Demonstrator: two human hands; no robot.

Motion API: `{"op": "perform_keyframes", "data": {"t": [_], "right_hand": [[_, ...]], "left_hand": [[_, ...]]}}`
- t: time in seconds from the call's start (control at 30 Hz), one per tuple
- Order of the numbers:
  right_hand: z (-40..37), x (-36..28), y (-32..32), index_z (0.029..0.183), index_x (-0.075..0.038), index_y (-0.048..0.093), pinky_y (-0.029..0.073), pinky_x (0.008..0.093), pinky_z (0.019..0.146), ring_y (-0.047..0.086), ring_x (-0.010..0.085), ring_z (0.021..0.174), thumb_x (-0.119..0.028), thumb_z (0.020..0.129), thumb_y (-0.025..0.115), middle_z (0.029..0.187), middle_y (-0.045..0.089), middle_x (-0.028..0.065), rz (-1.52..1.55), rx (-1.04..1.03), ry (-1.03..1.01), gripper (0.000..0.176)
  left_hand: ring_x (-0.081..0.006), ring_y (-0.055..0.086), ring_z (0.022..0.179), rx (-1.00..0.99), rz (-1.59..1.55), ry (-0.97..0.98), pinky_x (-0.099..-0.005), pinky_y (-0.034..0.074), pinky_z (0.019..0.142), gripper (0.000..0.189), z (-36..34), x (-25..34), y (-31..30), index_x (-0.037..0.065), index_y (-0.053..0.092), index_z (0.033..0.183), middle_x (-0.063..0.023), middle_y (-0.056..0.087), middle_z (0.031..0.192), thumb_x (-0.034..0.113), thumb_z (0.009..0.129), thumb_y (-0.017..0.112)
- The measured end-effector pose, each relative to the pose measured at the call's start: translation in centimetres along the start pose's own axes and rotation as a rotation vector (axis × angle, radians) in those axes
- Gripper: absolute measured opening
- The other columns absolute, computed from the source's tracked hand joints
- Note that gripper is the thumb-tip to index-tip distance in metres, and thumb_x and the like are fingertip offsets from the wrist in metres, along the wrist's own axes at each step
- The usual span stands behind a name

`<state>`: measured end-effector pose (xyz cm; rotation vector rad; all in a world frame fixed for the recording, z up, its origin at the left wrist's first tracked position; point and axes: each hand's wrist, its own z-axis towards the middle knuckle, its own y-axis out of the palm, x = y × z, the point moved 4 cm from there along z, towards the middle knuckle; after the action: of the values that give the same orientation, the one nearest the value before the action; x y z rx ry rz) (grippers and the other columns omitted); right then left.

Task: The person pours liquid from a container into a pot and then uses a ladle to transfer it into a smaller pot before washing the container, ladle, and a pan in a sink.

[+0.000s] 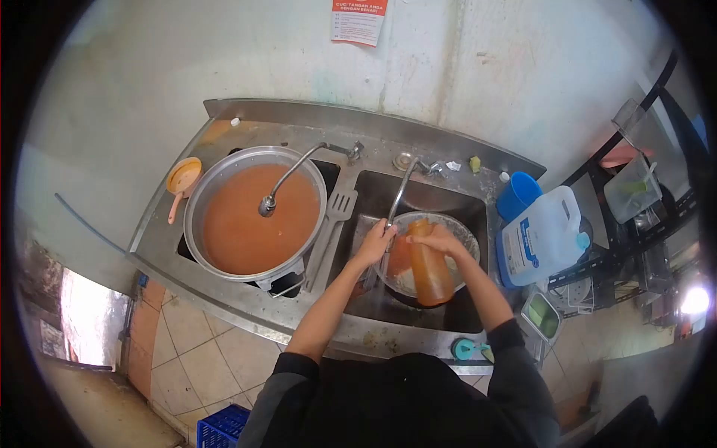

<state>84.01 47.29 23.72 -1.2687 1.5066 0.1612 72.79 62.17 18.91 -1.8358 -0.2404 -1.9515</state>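
My right hand point(439, 240) grips the upper end of a translucent orange-brown plastic bottle point(431, 272). The bottle tilts over a round metal pot point(469, 240) in the right sink basin, its wide base pointing toward me. My left hand point(376, 243) is closed around the end of the right faucet point(401, 196), just above the pot's left rim. Orange and pale, cloudy contents show inside the pot. The bottle and my hands hide part of it.
A large pot point(261, 216) of orange-brown liquid fills the left basin under another faucet point(299, 164). A slotted spatula point(340, 209) lies between the basins. An orange dipper point(183, 179) is at left; a blue cup point(518, 196) and a jug of blue liquid point(544, 237) stand right.
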Motion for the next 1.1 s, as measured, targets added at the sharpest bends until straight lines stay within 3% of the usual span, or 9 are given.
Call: {"op": "perform_keyframes", "data": {"t": [0.03,0.07,0.17,0.3,0.37,0.7,0.8,0.97,1.1], "right_hand": [[0.2,0.1,0.2,0.101,0.0,0.063,0.048,0.0356,0.076,0.061,0.0269,0.088,-0.058,0.053,0.074,0.1,0.061,0.0157,-0.146,-0.182,0.191,0.077],[-0.2,0.2,0.0,0.117,-0.003,0.054,0.045,0.0387,0.083,0.057,0.0286,0.1,-0.061,0.048,0.075,0.113,0.056,0.0183,-0.297,-0.311,0.325,0.092],[-1.9,2.4,0.9,0.124,-0.006,0.046,0.046,0.0412,0.08,0.056,0.0272,0.099,-0.069,0.047,0.069,0.114,0.054,0.0171,-0.509,-0.418,0.524,0.102],[-1.9,7.1,0.4,0.126,-0.008,0.043,0.044,0.0409,0.084,0.052,0.0256,0.106,-0.066,0.051,0.07,0.122,0.049,0.0154,-0.617,-0.563,0.793,0.098],[-3.2,9.0,0.3,0.121,-0.009,0.047,0.045,0.0388,0.083,0.054,0.0234,0.102,-0.062,0.055,0.071,0.116,0.053,0.0116,-0.404,-0.716,0.897,0.088],[-6.4,8.4,-1.5,0.111,-0.011,0.053,0.051,0.0332,0.071,0.062,0.0199,0.079,-0.047,0.067,0.071,0.097,0.061,0.0082,0.28,-0.659,0.923,0.06],[-7.4,6.4,0.2,0.114,-0.01,0.052,0.05,0.0319,0.075,0.061,0.0187,0.085,-0.048,0.068,0.071,0.102,0.06,0.0075,0.404,-0.752,0.853,0.063],[-7.6,1.2,5.9,0.123,-0.008,0.044,0.047,0.0322,0.082,0.056,0.0167,0.097,-0.043,0.071,0.071,0.115,0.055,0.0043,0.229,-0.52,0.479,0.067],[-6.6,0.3,10.1,0.123,-0.007,0.043,0.047,0.0341,0.082,0.056,0.0185,0.097,-0.039,0.072,0.071,0.112,0.055,0.0069,0.566,-0.466,0.295,0.067]], "left_hand": [[-0.0143,0.054,0.076,-0.014,-0.006,-0.038,-0.0279,0.042,0.073,0.026,-0.3,0.9,-0.1,0.002,0.052,0.09,-0.0056,0.057,0.079,0.027,0.092,0.045],[-0.015,0.054,0.076,-0.026,-0.011,-0.076,-0.0282,0.042,0.073,0.026,-0.6,1.8,-0.3,0.002,0.052,0.089,-0.006,0.057,0.08,0.027,0.092,0.045],[-0.0156,0.054,0.076,-0.008,-0.007,-0.035,-0.0287,0.042,0.073,0.026,-0.7,1.8,-0.3,0.002,0.052,0.088,-0.0061,0.057,0.08,0.026,0.092,0.045],[-0.0159,0.054,0.077,0.013,0.067,-0.037,-0.0294,0.042,0.074,0.026,-1.0,2.3,-0.3,0.002,0.051,0.09,-0.0073,0.057,0.082,0.027,0.092,0.045],[-0.0173,0.053,0.079,0.002,0.011,0.018,-0.0302,0.041,0.076,0.029,-0.9,2.5,-0.1,0.002,0.049,0.094,-0.0082,0.056,0.082,0.031,0.091,0.046],[-0.025,0.044,0.096,-0.23,0.034,-0.052,-0.0344,0.034,0.088,0.041,-1.0,2.9,0.7,0.001,0.043,0.106,-0.0157,0.045,0.1,0.04,0.092,0.04],[-0.03,0.044,0.095,-0.102,0.464,-0.129,-0.0373,0.033,0.089,0.045,-1.6,2.7,0.7,0.004,0.042,0.11,-0.0174,0.044,0.1,0.044,0.09,0.041],[-0.0397,0.042,0.101,-0.202,0.308,-0.055,-0.0464,0.032,0.088,0.044,-1.8,3.7,1.1,0.008,0.049,0.106,-0.0226,0.046,0.102,0.047,0.087,0.044],[-0.039,0.042,0.103,-0.187,0.257,0.063,-0.0457,0.032,0.089,0.046,-1.8,3.2,2.0,0.008,0.049,0.107,-0.0229,0.047,0.103,0.048,0.086,0.045]]}}
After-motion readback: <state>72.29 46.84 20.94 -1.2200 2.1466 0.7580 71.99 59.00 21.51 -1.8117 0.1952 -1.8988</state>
